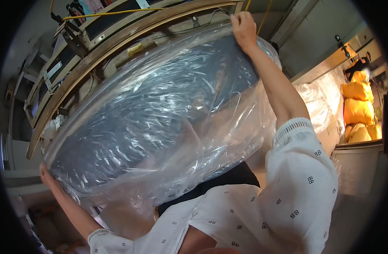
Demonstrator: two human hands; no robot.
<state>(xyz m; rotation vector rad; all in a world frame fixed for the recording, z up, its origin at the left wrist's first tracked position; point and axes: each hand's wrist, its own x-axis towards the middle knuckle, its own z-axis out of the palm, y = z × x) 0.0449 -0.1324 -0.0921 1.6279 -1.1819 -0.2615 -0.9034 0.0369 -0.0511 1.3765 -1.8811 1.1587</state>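
Note:
A large clear plastic bag (244, 122) stretches between my two raised hands. Through the shiny, wrinkled film shows a dark blue-grey thing (147, 93), wide and flat-looking; its kind I cannot make out. My right hand (244, 31), held high at the upper right, is closed on the bag's far right corner. Lower down, at the far left, my left hand (48, 177) grips the bag's left corner, its fingers partly hidden by the film. The lower part of the bag hangs loose and crumpled in front of my body.
Beyond the bag runs a long wooden-edged frame (88, 63) with metal brackets and cables. A yellow cord (117, 13) crosses above it. On the right, yellow padded bundles (357, 110) sit in a lit shelf, beside more crumpled clear plastic (319, 99).

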